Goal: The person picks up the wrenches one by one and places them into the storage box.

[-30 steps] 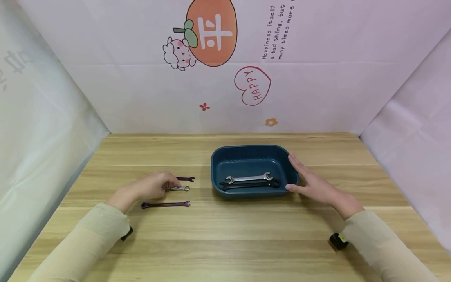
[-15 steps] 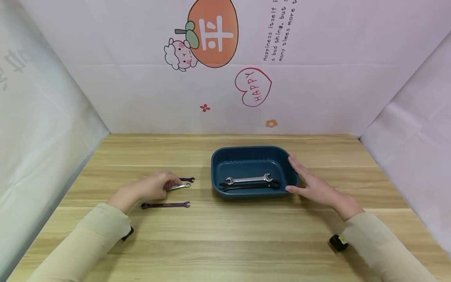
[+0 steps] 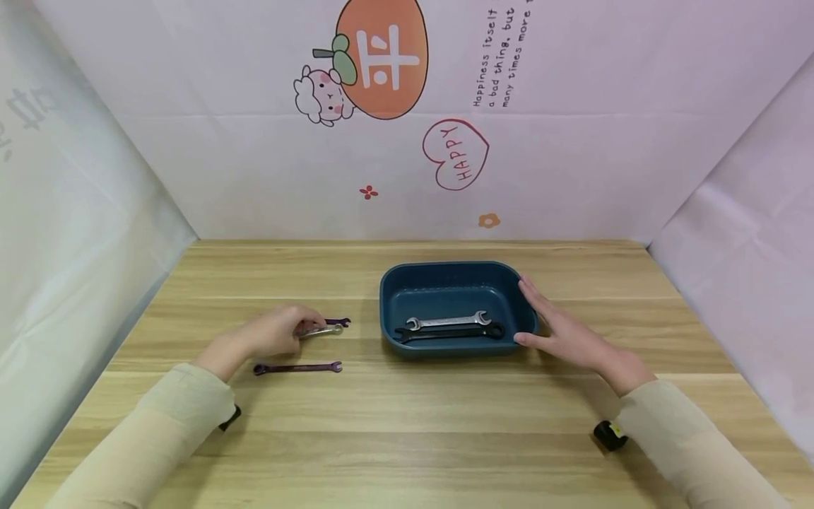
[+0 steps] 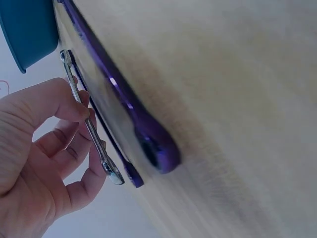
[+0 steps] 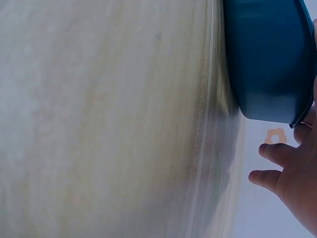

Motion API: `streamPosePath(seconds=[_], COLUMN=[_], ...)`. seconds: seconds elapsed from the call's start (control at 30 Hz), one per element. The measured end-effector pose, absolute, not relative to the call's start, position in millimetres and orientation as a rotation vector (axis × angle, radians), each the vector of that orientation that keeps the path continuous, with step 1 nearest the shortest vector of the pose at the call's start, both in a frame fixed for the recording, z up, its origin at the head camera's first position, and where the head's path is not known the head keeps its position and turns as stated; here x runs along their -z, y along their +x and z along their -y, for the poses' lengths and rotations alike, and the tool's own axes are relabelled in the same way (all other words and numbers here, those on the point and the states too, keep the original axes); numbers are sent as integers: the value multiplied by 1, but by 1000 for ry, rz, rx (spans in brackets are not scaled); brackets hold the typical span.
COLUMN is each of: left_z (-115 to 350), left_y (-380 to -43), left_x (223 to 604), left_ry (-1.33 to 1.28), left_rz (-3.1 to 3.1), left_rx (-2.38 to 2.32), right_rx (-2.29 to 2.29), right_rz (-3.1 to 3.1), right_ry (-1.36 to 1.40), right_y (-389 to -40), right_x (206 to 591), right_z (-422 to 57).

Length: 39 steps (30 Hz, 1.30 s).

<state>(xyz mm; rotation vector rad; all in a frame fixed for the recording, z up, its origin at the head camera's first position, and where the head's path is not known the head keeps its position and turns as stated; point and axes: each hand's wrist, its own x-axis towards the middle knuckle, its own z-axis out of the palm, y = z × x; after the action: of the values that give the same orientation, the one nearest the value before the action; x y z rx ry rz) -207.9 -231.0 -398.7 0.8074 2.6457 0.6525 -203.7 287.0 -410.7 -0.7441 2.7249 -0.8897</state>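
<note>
My left hand [image 3: 282, 332] pinches a silver wrench [image 4: 93, 131] between thumb and fingers, a little above the table in the left wrist view. Behind it lies a purple wrench [image 3: 340, 322], mostly hidden by the hand in the head view. Nearer the front, another purple wrench [image 3: 299, 367] lies flat on the table. My right hand [image 3: 569, 339] touches the right end of a dark blue bin [image 3: 458, 350], its fingers spread and the thumb at the rim. Inside the bin lie a silver open-end wrench [image 3: 448, 322] and a black wrench [image 3: 451, 334], side by side.
The wood-grain table [image 3: 407, 431] spreads in front of the bin. White printed sheets stand along the back [image 3: 254, 177] and both sides. A black device [image 3: 610, 435] shows at the right wrist.
My left hand has picked the silver wrench up off the table, and its ring end has tilted and shifted slightly away toward the back. The right hand and bin stay put.
</note>
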Motion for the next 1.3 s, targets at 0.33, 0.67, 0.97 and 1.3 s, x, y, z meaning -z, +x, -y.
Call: streamPosePath(seconds=[0.33, 0.67, 0.97, 1.3], left_z=[227, 219, 211, 204], left_y=[-214, -221, -225, -227], left_x=[378, 363, 349, 335], left_ry=[862, 887, 921, 978], left_rz=[-2656, -2673, -2673, -2710], left_rx=[-657, -602, -621, -590], right_rx=[890, 902, 892, 885], right_rz=[-2724, -2715, -2710, -2712], right_ry=[-733, -727, -727, -723], right_y=[-204, -203, -204, -205], right_x=[410, 409, 408, 409], right_z=[-286, -286, -286, -286])
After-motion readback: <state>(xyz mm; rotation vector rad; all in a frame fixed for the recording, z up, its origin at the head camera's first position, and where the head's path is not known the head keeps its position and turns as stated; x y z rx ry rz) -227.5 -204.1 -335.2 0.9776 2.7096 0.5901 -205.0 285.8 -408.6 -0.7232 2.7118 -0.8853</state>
